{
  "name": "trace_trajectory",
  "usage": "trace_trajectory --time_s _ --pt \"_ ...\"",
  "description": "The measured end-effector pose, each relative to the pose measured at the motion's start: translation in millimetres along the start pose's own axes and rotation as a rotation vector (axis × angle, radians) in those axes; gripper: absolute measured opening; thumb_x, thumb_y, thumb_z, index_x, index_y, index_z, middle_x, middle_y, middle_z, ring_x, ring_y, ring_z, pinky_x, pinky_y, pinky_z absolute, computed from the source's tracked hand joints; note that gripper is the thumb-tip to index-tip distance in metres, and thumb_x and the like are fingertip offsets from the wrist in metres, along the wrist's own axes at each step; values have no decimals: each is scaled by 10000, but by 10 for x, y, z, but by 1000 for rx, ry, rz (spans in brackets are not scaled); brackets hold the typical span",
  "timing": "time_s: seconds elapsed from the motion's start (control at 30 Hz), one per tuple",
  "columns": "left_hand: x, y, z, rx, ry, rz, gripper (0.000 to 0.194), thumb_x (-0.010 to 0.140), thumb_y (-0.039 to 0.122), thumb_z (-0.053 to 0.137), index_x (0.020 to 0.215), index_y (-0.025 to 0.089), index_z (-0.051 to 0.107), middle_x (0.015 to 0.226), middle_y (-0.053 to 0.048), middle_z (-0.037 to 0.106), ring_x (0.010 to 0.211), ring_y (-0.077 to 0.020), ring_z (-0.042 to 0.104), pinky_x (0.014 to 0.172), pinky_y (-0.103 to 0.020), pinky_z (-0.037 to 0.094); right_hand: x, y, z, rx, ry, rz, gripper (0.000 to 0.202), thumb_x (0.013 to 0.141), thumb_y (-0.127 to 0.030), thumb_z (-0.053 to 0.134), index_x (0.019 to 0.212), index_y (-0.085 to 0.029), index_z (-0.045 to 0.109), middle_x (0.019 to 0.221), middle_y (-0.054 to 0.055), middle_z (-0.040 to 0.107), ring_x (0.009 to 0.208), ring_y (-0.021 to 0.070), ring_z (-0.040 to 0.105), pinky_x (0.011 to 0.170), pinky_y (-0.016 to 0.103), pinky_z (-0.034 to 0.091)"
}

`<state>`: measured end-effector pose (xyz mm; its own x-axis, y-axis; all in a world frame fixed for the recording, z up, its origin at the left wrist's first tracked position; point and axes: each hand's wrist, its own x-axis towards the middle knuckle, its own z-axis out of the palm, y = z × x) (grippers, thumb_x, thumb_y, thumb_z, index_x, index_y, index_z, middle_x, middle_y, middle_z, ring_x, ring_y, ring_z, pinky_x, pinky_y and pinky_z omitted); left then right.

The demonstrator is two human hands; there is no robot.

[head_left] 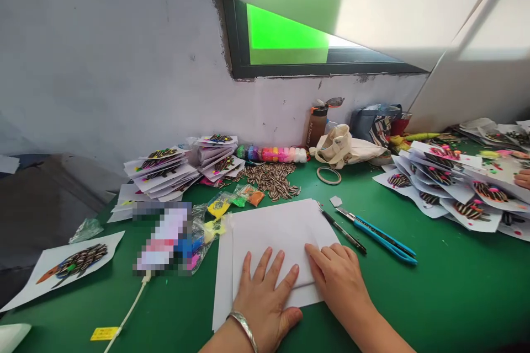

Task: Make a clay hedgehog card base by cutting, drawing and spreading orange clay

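- Left hand (pixel 265 295): palm down and flat on the white paper sheets (pixel 271 231); fingers spread wide, thumb angled out to the right. The hand is open and grips nothing. A silver-coloured bangle (pixel 244 331) encircles the wrist.
- Right hand (pixel 342 273): back uppermost, forearm slanting in from the near side; one finger points forward on the paper, the others are bent. Contact is at the paper's right side; whether the hand pinches it cannot be told.
- Paper sheets: smooth, thin, mid-length on the green worktop (pixel 464 287), towards its near edge. An upper sheet lies askew over another; a straight line crosses between the hands.
- Right of the paper: a slim black pen (pixel 343 233) and a blue cutter (pixel 381 237) with a metal blade, lying apart.
- Towards the worktop's far edge: a loose heap of striped seeds (pixel 273 177), a flat ring of tape (pixel 329 175) and a crumpled cream cloth bag (pixel 345 148).
- Near the left edge: one seed-covered card (pixel 78 270), slightly curled.
- Right part: an uneven stack of seed-covered cards (pixel 443 185), with another person's hand (pixel 523 178) beside it.
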<state>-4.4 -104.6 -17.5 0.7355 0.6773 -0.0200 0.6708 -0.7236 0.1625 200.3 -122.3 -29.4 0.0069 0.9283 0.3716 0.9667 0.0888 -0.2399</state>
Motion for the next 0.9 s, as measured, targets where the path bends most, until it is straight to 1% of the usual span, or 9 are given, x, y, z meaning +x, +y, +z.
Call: trace_trajectory --time_s 0.33,0.43,0.53,0.6,0.67,0.77,0.83,0.9 --pt "-7 -49 68 -10 14 25 639 889 585 352 1439 394 88 1505 -76 237 1357 -390 208 967 -763 155 -23 3 -14 -17 -37 -4 263 906 -205 443 1064 -259 647 695 20 616 777 206 505 844 383 290" --pt "-12 -71 128 14 43 41 665 884 573 375 1443 382 71 1505 -79 235 1352 -397 218 959 -764 165 -22 14 -3 -20 -35 -11 265 908 -211 436 1061 -262 647 697 21 616 773 207 504 845 385 291" --pt "-19 -102 225 44 85 67 687 876 572 390 1448 368 70 1505 -79 236 1343 -407 236 955 -758 161 -28 23 6 -28 -33 -27 279 907 -201 428 1074 -271 640 699 18 617 761 203 501 852 390 289" --pt "-17 -124 293 69 140 78 674 873 581 377 1448 372 92 1498 -66 260 1335 -402 256 975 -741 114 -35 27 12 -37 -24 -36 288 905 -193 425 1089 -273 632 701 16 615 757 201 500 861 396 287" --pt "-9 -146 335 112 208 85 668 865 604 362 1447 368 133 1484 -58 299 1327 -395 276 998 -713 10 -39 31 18 -43 -9 -44 292 900 -189 428 1101 -270 624 702 15 612 755 198 498 866 399 288" --pt "7 -169 318 188 281 114 660 862 620 342 1444 344 196 1458 -61 355 1308 -379 317 1010 -642 -138 -39 38 31 -44 16 -51 296 890 -180 437 1110 -267 615 697 12 607 744 194 494 862 399 292" --pt "16 -168 274 229 296 148 644 871 609 335 1439 328 228 1441 -65 387 1285 -367 357 1011 -608 -173 -36 41 37 -41 38 -53 296 883 -172 441 1101 -267 616 681 10 599 732 191 491 856 401 293" --pt "25 -146 243 247 302 153 621 873 604 338 1427 333 267 1421 -63 421 1262 -360 393 1014 -606 -165 -30 41 37 -39 57 -58 293 879 -168 443 1093 -267 618 667 10 594 724 190 489 855 405 290"
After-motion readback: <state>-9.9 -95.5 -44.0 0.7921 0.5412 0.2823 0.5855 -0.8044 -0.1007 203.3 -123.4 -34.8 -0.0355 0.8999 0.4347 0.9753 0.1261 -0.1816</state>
